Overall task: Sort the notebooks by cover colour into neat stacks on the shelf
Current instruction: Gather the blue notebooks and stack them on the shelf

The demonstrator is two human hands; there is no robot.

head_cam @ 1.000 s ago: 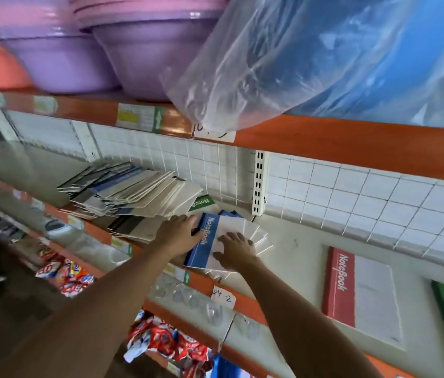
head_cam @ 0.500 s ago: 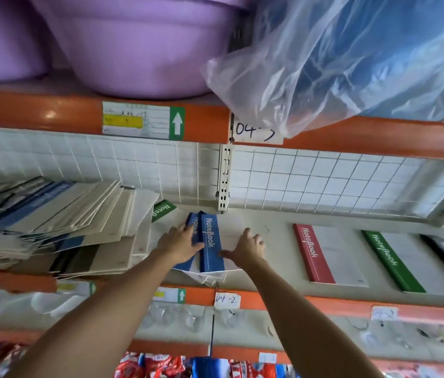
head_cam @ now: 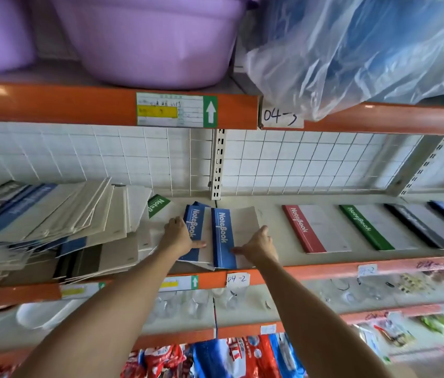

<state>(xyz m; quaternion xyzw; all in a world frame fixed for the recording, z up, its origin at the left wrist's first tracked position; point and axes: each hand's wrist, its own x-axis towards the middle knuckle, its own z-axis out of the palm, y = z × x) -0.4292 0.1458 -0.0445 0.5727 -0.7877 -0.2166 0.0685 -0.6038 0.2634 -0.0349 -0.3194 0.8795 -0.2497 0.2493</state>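
Head view is showing both hands reaching onto the middle shelf [head_cam: 283,211], where a small stack of blue-spined notebooks [head_cam: 223,236] is lying between them; the left hand [head_cam: 178,236] is resting with straight fingers on the lower blue notebook [head_cam: 194,227], which is skewed out to the left of the top one; the right hand [head_cam: 260,244] is pressing flat on the pale cover of the top notebook, fingers relaxed and gripping nothing. The spines are running front to back, away from the person, so the squaring-up probably calls for the left hand, the nearer one to the stray copy, to be pushing it rightwards under the top one. To the left a jumbled heap of unsorted notebooks [head_cam: 59,227] is leaning over, with a green notebook [head_cam: 158,204] poking out behind; well apart to the right, a red notebook [head_cam: 310,227], another green one [head_cam: 365,227] and a black one [head_cam: 417,227] are lying flat, spines parallel.
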